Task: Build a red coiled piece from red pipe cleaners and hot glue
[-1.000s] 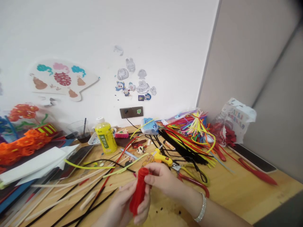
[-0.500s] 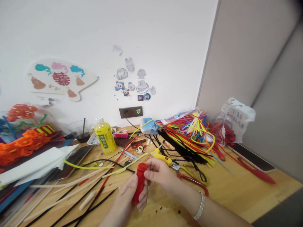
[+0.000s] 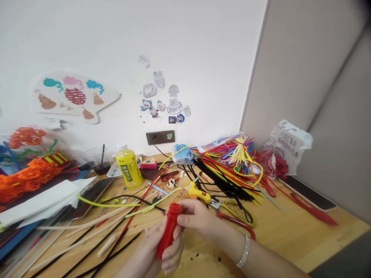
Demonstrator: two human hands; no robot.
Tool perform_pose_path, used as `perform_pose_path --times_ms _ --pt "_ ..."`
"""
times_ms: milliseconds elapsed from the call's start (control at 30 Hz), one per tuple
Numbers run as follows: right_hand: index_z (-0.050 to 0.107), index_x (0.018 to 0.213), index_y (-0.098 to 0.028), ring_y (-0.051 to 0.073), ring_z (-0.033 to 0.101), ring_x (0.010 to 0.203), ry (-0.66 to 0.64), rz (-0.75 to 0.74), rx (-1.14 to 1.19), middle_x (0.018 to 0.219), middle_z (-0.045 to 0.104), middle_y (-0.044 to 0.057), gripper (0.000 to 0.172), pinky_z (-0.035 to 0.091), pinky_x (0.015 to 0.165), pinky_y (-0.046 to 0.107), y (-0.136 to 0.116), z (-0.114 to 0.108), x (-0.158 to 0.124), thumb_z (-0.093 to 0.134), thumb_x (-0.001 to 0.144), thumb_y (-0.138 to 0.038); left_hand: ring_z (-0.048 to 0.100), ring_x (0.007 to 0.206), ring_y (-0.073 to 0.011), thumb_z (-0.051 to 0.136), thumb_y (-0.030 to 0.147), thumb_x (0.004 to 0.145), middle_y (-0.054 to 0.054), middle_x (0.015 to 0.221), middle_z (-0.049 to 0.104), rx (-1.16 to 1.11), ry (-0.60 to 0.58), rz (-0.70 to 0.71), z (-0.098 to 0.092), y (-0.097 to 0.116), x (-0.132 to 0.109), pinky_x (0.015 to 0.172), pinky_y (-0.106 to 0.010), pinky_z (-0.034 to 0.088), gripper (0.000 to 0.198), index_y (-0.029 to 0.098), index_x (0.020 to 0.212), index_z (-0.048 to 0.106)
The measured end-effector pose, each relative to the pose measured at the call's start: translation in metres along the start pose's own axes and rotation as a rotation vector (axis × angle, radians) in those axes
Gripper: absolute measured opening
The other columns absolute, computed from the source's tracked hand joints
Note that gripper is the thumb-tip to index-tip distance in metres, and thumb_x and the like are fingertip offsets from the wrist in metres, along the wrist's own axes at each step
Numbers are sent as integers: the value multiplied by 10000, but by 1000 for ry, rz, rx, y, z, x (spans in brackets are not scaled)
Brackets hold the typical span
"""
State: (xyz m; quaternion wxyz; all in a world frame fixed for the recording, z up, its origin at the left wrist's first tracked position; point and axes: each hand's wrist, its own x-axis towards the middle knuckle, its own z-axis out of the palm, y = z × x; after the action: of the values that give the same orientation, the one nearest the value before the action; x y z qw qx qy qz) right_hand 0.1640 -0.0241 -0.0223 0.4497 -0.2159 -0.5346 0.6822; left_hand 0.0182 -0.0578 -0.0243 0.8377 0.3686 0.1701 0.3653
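Note:
A red chenille bundle (image 3: 168,231) forms a short ribbed column with a narrower top, tilted with its top to the upper right. My left hand (image 3: 155,245) cups its lower part from below, and my right hand (image 3: 193,218) pinches its upper part between thumb and fingers. A silver bracelet (image 3: 244,251) circles my right wrist. Just beyond my right hand lies a yellow hot glue gun (image 3: 197,194). Loose black and cream pipe cleaners (image 3: 95,231) lie on the table left of my left hand.
The wooden table (image 3: 284,231) holds red-handled pliers (image 3: 234,220), a heaped pile of coloured pipe cleaners (image 3: 228,173) and a yellow bottle (image 3: 128,169). Orange flowers (image 3: 26,177) lie at the left. A plastic bag (image 3: 290,144) stands by the partition.
The red bundle has gone from nearly upright to tilted, its lower end swinging left. Both hands still hold it, with my right fingers shifted slightly along it.

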Motion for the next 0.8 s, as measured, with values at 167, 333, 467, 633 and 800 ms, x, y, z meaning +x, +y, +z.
perform_pose_path --times_ms 167,333,467,633,800 --pt "634 799 -130 102 532 616 40 -70 -45 714 596 5 443 424 634 246 1 2 1 765 563 -481 246 313 -51 556 550 740 90 389 355 61 48 -56 2 -1 0 332 -162 252 380 182 643 551" --pt "619 787 -141 92 466 554 162 -89 -220 661 542 -16 354 377 548 228 2 2 2 733 617 -430 536 559 -147 648 584 633 5 565 624 552 522 225 5 8 7 555 -227 430 404 180 626 621" --pt "613 673 -153 88 387 527 248 -140 -530 570 447 -48 157 319 502 214 2 5 1 679 692 -295 533 580 -170 643 629 589 14 580 615 651 604 287 7 12 10 553 -252 439 443 194 673 631" --pt "646 710 -148 112 457 572 203 -204 -502 618 532 -15 158 382 560 231 3 10 0 616 752 -298 461 509 -149 593 639 637 26 523 541 760 645 345 4 7 9 483 -236 397 442 197 638 609" --pt "678 774 -147 130 531 636 206 -211 -445 703 615 14 154 431 629 243 4 12 1 599 767 -279 568 720 -222 598 641 625 -5 606 596 778 681 340 -2 5 10 674 -282 468 462 202 756 654"
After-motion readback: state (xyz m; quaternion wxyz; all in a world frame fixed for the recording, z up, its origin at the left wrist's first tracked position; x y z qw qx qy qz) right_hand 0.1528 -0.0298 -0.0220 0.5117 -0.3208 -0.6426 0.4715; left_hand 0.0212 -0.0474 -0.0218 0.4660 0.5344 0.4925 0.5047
